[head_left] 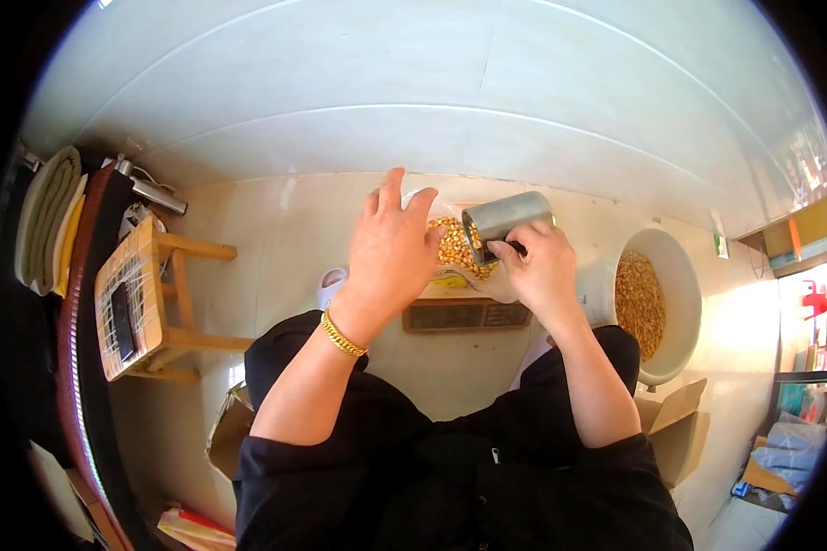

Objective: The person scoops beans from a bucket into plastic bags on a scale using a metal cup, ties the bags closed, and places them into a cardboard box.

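Observation:
My right hand [542,266] grips a metal mug [510,217], its fingers at a dark part like a handle. The mug lies tilted on its side, mouth to the left, over a clear plastic bag [501,286] of yellow corn kernels [452,246]. Left of the bag, my left hand [390,243] is raised with fingers apart and nothing visible in it; whether it touches the bag's edge I cannot tell. Under the bag sits what looks like a weighing scale [467,315] with a dark front panel.
A white bucket [682,308] of kernels [640,308] stands right of my knee. At left is a wooden stool [179,338] with a phone [122,320] on it. Cardboard boxes [680,427] flank my legs. A pale wall [413,83] rises ahead.

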### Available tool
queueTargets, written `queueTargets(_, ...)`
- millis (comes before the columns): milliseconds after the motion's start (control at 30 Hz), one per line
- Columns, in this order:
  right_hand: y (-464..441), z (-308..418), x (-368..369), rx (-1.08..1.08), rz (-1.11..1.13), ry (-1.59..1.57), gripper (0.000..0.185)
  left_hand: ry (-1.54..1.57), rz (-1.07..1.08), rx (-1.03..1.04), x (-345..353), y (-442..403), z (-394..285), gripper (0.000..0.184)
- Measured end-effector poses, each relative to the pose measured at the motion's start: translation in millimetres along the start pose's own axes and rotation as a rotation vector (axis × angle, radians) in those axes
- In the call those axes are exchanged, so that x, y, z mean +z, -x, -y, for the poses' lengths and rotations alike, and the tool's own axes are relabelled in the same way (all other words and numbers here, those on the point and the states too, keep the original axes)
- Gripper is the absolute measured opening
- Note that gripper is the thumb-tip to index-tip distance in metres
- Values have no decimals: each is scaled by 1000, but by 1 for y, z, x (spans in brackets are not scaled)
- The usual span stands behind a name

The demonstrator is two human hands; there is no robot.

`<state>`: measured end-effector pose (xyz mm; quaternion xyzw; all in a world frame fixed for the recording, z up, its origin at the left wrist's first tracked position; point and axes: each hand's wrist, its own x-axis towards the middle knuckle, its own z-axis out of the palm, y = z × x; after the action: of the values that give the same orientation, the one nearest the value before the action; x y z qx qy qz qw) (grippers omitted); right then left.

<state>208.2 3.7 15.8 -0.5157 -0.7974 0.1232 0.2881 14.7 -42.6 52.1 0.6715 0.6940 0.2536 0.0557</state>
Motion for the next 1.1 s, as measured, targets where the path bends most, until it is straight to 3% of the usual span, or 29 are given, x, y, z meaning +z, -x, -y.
queueTargets(467,-5,5,16,-155,-35,166,16,33,-11,50,1,3,-3,40)
queueTargets(1100,-5,9,14,-148,-28,199,15,37,5,56,2,5,-3,39)
